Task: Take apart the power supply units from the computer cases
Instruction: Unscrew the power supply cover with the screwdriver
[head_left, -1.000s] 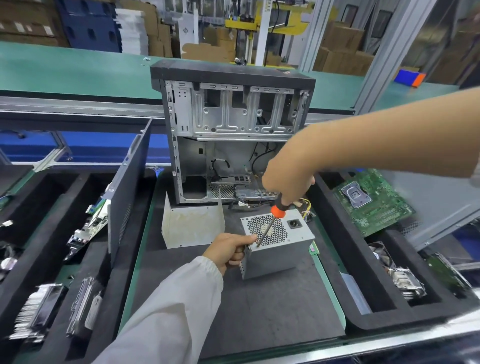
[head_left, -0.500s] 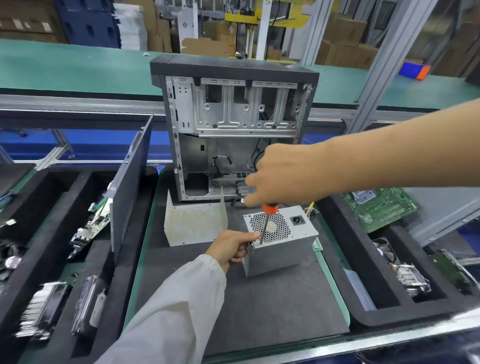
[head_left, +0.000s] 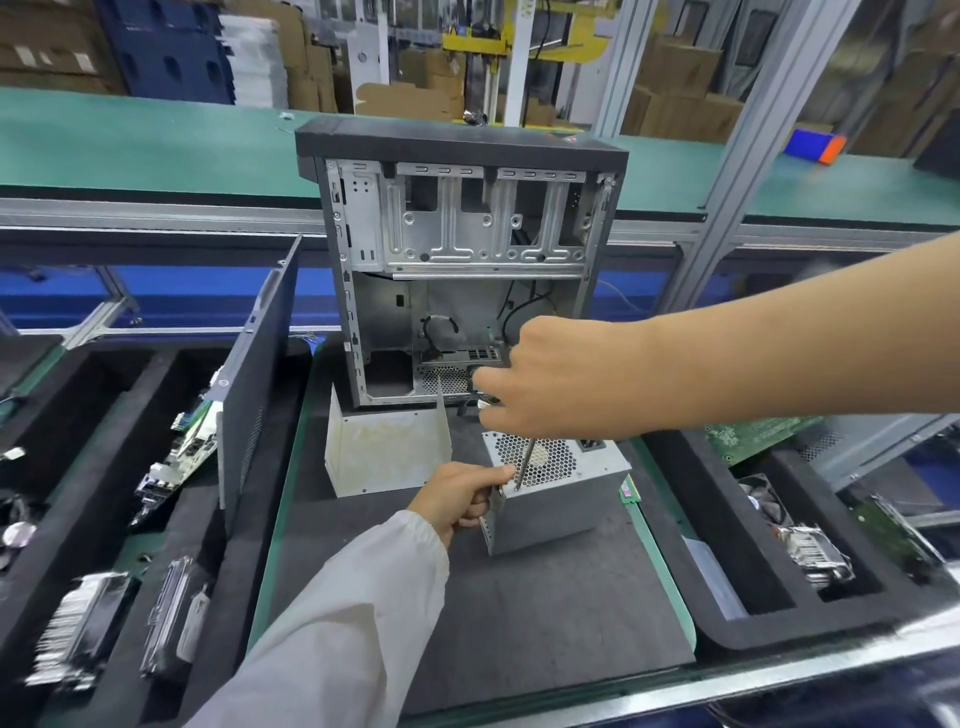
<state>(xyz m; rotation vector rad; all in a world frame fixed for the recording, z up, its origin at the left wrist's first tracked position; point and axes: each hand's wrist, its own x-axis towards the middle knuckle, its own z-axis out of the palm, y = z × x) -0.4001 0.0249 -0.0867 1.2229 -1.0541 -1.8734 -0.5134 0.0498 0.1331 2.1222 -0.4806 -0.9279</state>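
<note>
One open computer case (head_left: 462, 270) stands upright at the back of a dark grey mat (head_left: 519, 597), its side panel off and its metal frame exposed. One dark side panel (head_left: 260, 384) leans on edge to the left of the mat. One bent metal sheet (head_left: 384, 452) stands just in front of the case. One power supply (head_left: 556, 493), a grey box with a honeycomb grille on top, rests on the mat to the right of that sheet. The left hand (head_left: 457, 499), in a white sleeve, curls its fingers round the box's near left corner. The right hand (head_left: 550, 384) closes over the handle of one screwdriver (head_left: 524, 462), whose shaft slants down to the grille's left edge. Black foam trays (head_left: 691, 587) holding circuit boards and metal parts flank the mat. Behind runs a green conveyor (head_left: 130, 140), with stacked cartons beyond.
</note>
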